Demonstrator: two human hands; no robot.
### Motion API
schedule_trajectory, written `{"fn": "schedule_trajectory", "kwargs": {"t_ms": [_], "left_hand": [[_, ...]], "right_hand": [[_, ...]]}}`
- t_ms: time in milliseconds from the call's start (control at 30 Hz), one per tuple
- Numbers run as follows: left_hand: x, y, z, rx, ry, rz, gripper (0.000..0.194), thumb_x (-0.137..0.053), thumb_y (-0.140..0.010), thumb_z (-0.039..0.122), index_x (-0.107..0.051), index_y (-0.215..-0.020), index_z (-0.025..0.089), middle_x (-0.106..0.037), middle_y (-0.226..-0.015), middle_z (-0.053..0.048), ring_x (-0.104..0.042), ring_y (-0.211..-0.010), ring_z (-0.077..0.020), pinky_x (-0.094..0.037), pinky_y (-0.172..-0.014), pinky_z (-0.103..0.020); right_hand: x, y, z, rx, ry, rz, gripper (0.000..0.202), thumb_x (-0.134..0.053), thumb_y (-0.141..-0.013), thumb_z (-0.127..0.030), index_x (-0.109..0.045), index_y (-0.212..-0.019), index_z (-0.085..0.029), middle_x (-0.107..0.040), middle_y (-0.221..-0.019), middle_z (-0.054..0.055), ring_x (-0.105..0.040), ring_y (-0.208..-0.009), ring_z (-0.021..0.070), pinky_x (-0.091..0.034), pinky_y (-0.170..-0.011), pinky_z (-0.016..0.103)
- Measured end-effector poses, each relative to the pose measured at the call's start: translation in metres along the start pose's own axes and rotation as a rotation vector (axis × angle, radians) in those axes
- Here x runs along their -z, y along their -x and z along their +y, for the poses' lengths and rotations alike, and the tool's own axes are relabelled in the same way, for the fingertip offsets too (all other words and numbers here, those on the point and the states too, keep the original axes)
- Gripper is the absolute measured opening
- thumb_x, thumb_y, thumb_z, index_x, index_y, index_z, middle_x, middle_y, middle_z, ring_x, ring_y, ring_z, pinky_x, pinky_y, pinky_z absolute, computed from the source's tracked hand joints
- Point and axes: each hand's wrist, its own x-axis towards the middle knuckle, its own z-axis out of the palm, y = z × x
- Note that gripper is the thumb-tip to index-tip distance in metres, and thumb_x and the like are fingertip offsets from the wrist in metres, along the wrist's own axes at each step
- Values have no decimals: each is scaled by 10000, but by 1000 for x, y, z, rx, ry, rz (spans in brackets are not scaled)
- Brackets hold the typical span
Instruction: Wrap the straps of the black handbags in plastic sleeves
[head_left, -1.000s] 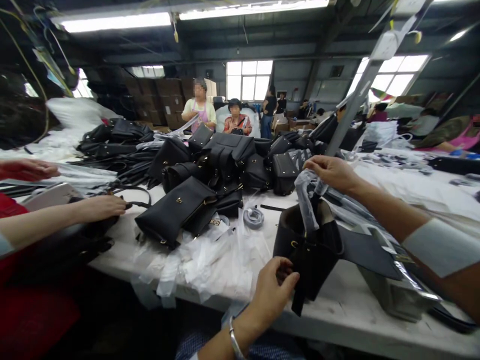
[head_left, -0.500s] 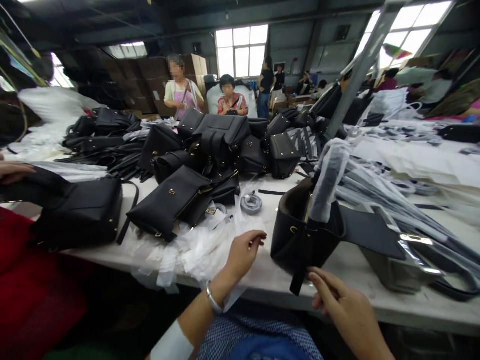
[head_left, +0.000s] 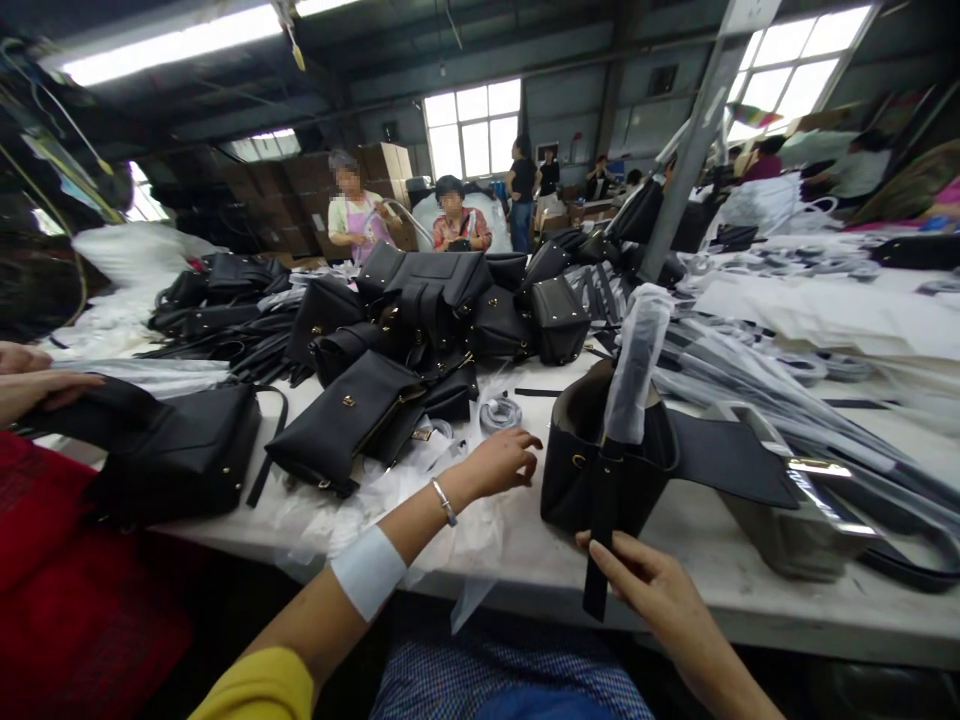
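Observation:
A black handbag (head_left: 564,480) stands upright near the table's front edge, its flap (head_left: 731,455) laid out to the right. A handle wrapped in clear plastic (head_left: 637,370) rises from it. Down its near side hangs a black strap (head_left: 600,515), and my right hand (head_left: 637,570) pinches this strap low down between thumb and fingers. My left hand (head_left: 506,460) hovers just left of the bag, its fingers loosely bent and apart, with nothing visible in it. Behind that hand sits a coiled strap in plastic (head_left: 500,412).
A grey block-like stand (head_left: 795,530) is right of the bag. Plastic-wrapped straps (head_left: 757,390) lie beyond it. More black bags (head_left: 345,415) are heaped behind loose clear wrapping (head_left: 367,510). At left, a co-worker's hand (head_left: 52,390) touches another bag (head_left: 195,440).
My right hand has moved slightly left and closed on the hanging strap. My left hand has risen a little, more of its forearm now showing. The co-worker's hands reach further into view.

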Motion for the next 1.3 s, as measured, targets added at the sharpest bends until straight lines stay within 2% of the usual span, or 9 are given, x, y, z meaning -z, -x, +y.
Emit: {"fn": "schedule_trajectory", "kwargs": {"t_ms": [100, 200, 300, 467, 633, 800, 900, 1000, 1300], "left_hand": [[24, 11, 20, 34, 10, 182, 26, -708, -837, 206, -704, -863, 205, -714, -1045, -68, -637, -1004, -226, -463, -931, -358], [39, 27, 49, 128, 238, 358, 294, -704, -851, 268, -647, -1126, 183, -698, -970, -59, -656, -882, -183, -500, -831, -301], [32, 48, 76, 313, 609, 400, 560, -785, -756, 247, -578, -1271, 178, -683, -857, -16, -646, -743, -145, -491, -692, -239], [-16, 84, 98, 541, 703, 492, 536, -797, -735, 248, -608, -1227, 153, -670, -714, 15, -629, -673, -132, -467, -645, -224], [-58, 99, 108, 551, 785, 533, 428, -798, -761, 319, -659, -1131, 155, -717, -786, -28, -664, -717, -158, -492, -647, -236], [-60, 100, 114, 519, 1005, 490, 294, -726, -842, 381, -744, -1000, 135, -768, -977, -102, -706, -922, -223, -535, -846, -313], [-58, 103, 110, 575, 944, 542, 242, -762, -803, 341, -766, -926, 133, -777, -897, -89, -708, -846, -208, -537, -812, -299], [-59, 108, 104, 634, 923, 605, 227, -810, -738, 299, -749, -884, 137, -767, -848, -67, -700, -801, -187, -532, -765, -270], [-62, 136, 103, 733, 891, 627, 245, -837, -661, 270, -702, -820, 143, -713, -743, -25, -664, -720, -156, -510, -690, -241]], "right_hand": [[-1, 0, -1, -41, -94, 0, 514, -774, -718, -606, -780, -1099, -259, -747, -884, 48, -552, -656, 187, -419, -539, 260], [-6, 0, -3, -59, -223, -32, 501, -778, -736, -596, -770, -1105, -258, -739, -862, 51, -455, -550, 124, -339, -489, 232], [-12, 4, -9, -53, -305, -95, 442, -764, -771, -578, -785, -1057, -242, -736, -945, 69, -421, -552, 103, -318, -502, 228], [-27, 16, -24, 17, -295, -134, 390, -753, -775, -572, -817, -937, -223, -622, -1309, 89, -482, -692, 152, -374, -577, 260], [-36, 18, -28, 75, -188, -57, 398, -748, -751, -594, -815, -880, -224, -693, -868, 48, -483, -700, 192, -352, -586, 268], [-33, 16, -22, 100, -109, -47, 410, -733, -787, -577, -748, -673, -184, -527, -622, -8, -434, -653, 163, -344, -603, 269], [-28, 17, -21, 89, -169, -63, 377, -754, -787, -555, -787, -807, -179, -568, -719, 7, -437, -669, 152, -360, -612, 264], [-23, 19, -20, 2, -293, -93, 448, -789, -753, -566, -796, -960, -168, -492, -612, -18, -376, -570, 120, -298, -518, 241], [-35, 12, -24, 13, -610, 74, 350, -888, -665, -480, -818, -878, -212, -561, -608, 3, -449, -538, 105, -362, -451, 214]]}}
